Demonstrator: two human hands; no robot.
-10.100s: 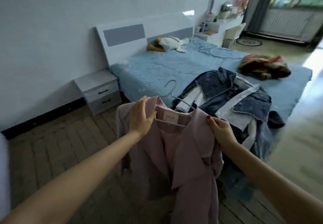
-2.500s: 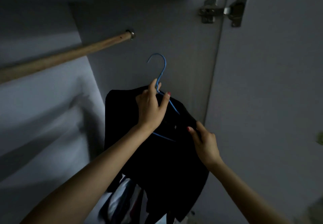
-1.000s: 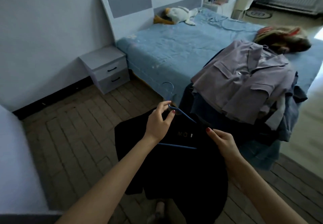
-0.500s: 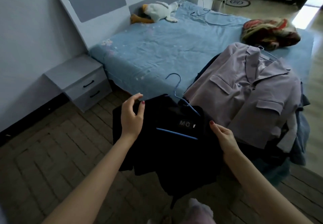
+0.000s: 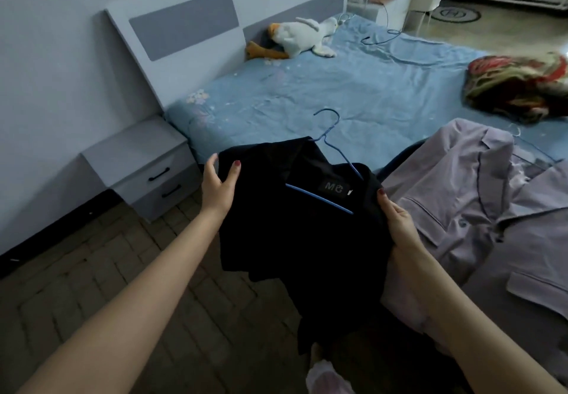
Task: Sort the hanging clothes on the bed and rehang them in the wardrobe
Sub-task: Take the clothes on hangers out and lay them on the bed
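You are holding a black garment [image 5: 295, 227] on a blue wire hanger [image 5: 330, 160] out in front of you, above the floor at the bed's [image 5: 353, 92] near edge. Your left hand [image 5: 218, 187] is pinching its left shoulder, and your right hand [image 5: 396, 224] is gripping the right shoulder. A lilac jacket [image 5: 479, 209] is lying on the bed just beside it.

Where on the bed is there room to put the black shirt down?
The widest bare stretch of blue sheet lies between the toy goose by the headboard, the crumpled blanket and the lilac jacket. A thin cable lies near the far edge. The near right corner is crowded with piled clothes.
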